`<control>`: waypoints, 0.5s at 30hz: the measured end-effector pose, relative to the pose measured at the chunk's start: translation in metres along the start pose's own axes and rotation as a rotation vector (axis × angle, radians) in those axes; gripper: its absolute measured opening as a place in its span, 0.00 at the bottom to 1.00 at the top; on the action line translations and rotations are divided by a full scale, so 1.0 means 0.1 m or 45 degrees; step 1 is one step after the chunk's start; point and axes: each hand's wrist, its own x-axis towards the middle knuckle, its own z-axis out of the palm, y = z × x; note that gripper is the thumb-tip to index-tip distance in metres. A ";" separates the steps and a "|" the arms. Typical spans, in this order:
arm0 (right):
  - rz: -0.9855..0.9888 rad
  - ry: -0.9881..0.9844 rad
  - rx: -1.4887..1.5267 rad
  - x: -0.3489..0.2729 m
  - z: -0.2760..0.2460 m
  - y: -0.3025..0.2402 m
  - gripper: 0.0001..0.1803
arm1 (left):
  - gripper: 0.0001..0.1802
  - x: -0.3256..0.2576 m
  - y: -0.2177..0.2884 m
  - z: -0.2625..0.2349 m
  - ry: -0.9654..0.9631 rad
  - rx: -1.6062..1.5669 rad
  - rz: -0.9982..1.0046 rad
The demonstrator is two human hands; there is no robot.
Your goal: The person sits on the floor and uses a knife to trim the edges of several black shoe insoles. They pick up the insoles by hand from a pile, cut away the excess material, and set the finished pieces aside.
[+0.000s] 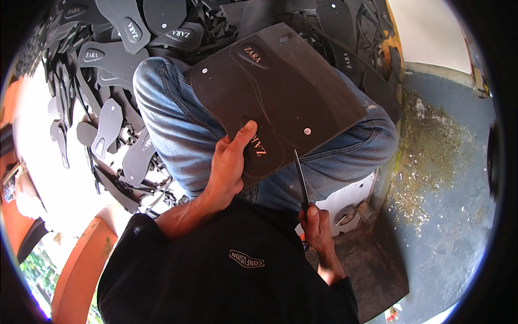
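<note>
my left hand [229, 164] pinches the black sheet [324, 81] lying over my knees [162, 102]; my right hand [317, 227] grips the knife [301, 181]. the left sole [221, 86] seems cut along its outer side, the right sole [294, 108] not yet.

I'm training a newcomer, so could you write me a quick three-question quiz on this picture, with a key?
1. Which hand grips the knife?
2. True or false: the left hand has its thumb on top of the dark sheet.
3. Fill in the blank: the jeans seen around the sheet are ___ in colour.

Key: 1. The right hand. 2. True. 3. Blue.
</note>
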 end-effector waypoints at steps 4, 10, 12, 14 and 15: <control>-0.053 0.008 -0.049 0.04 0.02 0.03 0.34 | 0.19 0.01 -0.02 -0.04 -0.020 -0.003 0.040; -0.131 0.033 -0.123 0.16 0.04 -0.04 0.32 | 0.20 0.05 -0.04 -0.14 -0.043 0.103 0.049; -0.156 0.014 -0.157 0.18 0.02 -0.07 0.29 | 0.19 0.04 -0.04 -0.17 -0.044 0.148 0.057; -0.169 0.006 -0.183 0.23 0.01 -0.10 0.28 | 0.19 0.04 -0.03 -0.18 -0.032 0.186 0.058; -0.174 -0.002 -0.195 0.25 0.01 -0.10 0.28 | 0.18 0.04 -0.03 -0.18 -0.021 0.202 0.056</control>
